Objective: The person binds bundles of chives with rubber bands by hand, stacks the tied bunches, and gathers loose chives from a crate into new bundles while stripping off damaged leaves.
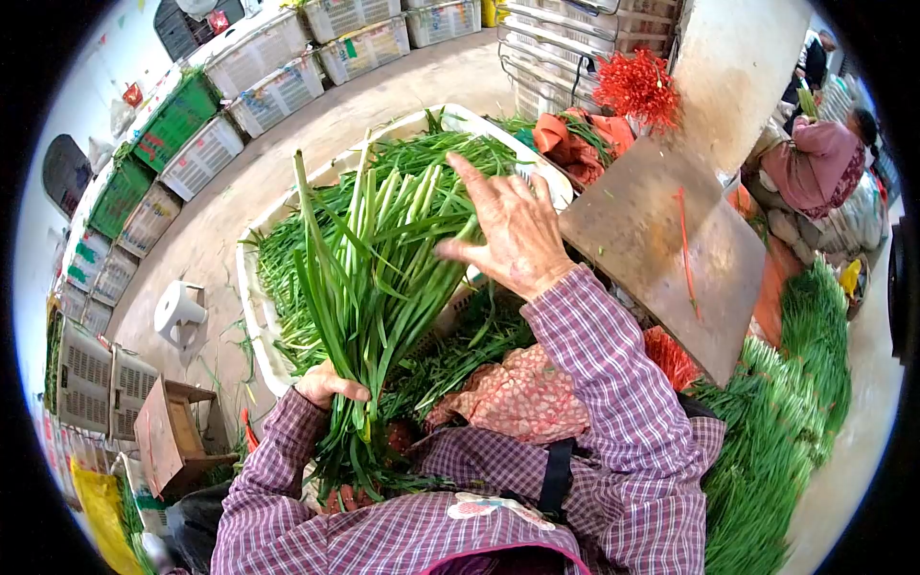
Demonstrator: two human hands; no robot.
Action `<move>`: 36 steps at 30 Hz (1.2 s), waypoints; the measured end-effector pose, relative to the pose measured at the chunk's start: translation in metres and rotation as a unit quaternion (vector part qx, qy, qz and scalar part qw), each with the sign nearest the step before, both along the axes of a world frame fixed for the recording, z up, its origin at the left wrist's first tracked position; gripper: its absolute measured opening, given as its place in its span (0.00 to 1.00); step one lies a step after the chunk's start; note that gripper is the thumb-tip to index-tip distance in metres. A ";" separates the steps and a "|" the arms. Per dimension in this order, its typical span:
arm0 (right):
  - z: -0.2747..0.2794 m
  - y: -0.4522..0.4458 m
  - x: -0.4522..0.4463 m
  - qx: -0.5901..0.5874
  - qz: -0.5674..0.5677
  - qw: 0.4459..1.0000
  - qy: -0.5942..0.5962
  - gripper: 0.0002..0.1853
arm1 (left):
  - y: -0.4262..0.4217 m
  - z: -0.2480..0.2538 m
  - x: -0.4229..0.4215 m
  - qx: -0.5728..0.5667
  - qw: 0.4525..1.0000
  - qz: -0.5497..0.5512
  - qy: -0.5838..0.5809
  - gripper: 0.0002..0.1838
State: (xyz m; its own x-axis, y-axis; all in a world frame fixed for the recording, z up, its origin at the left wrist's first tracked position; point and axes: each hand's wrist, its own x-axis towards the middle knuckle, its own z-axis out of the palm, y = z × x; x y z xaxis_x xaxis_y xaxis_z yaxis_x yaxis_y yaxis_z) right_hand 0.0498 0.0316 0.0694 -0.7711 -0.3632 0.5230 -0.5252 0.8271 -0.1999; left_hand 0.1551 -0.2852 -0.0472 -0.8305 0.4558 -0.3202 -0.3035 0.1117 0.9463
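Note:
A loose bunch of Chinese chives (pixel 369 278) stands up in front of me, pale stem ends at the top and leafy tips hanging towards my lap. My left hand (pixel 329 385) is wrapped around the leaves low on the bunch. Beside the upper stems, my right hand (pixel 516 230) is open, fingers spread and thumb close to the leaves. Whether the thumb touches them I cannot tell. Behind the bunch, a white plastic crate (pixel 251 287) is filled with more chives. Cut leaves lie in the crate's near part, by a pink patterned cloth (pixel 522 393).
A wooden board (pixel 642 230) with a red tie on it stands at my right, near a bundle of red ties (pixel 637 88). Piled chives (pixel 767 422) lie on the right. A white stool (pixel 179 314) and wooden stool (pixel 172 431) stand left. Another person (pixel 815 163) sits behind the pillar.

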 end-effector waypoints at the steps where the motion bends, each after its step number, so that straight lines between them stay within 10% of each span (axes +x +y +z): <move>1: -0.005 0.001 -0.007 0.019 -0.001 0.999 -0.032 0.43 | 0.001 0.002 0.000 0.000 1.000 -0.003 -0.001 0.27; 3: -0.013 0.009 -0.016 0.017 0.010 0.998 0.052 0.16 | 0.000 0.002 0.002 -0.013 1.000 -0.012 -0.012 0.28; 12: -0.045 0.032 -0.041 -0.003 -0.001 0.991 0.136 0.01 | -0.010 -0.007 0.000 -0.063 0.996 -0.055 -0.038 0.26; 18: -0.040 0.107 -0.048 -0.029 -0.135 0.978 0.157 0.04 | -0.023 -0.023 0.012 0.066 0.997 -0.036 -0.012 0.27; 23: -0.038 0.099 0.010 0.089 -0.069 0.972 -0.204 0.28 | -0.017 -0.019 0.016 0.170 0.984 -0.026 -0.044 0.26; 27: -0.036 0.054 0.027 -0.196 0.075 0.934 -0.288 0.43 | -0.006 -0.005 0.013 0.133 0.991 -0.016 -0.016 0.26; 31: -0.038 0.016 0.036 -0.370 0.145 0.808 -0.434 0.34 | 0.001 0.001 0.014 0.117 0.993 -0.011 -0.003 0.28; 36: -0.044 0.024 0.029 -0.360 0.111 0.836 -0.400 0.13 | -0.004 -0.009 0.016 0.138 0.990 0.004 0.001 0.29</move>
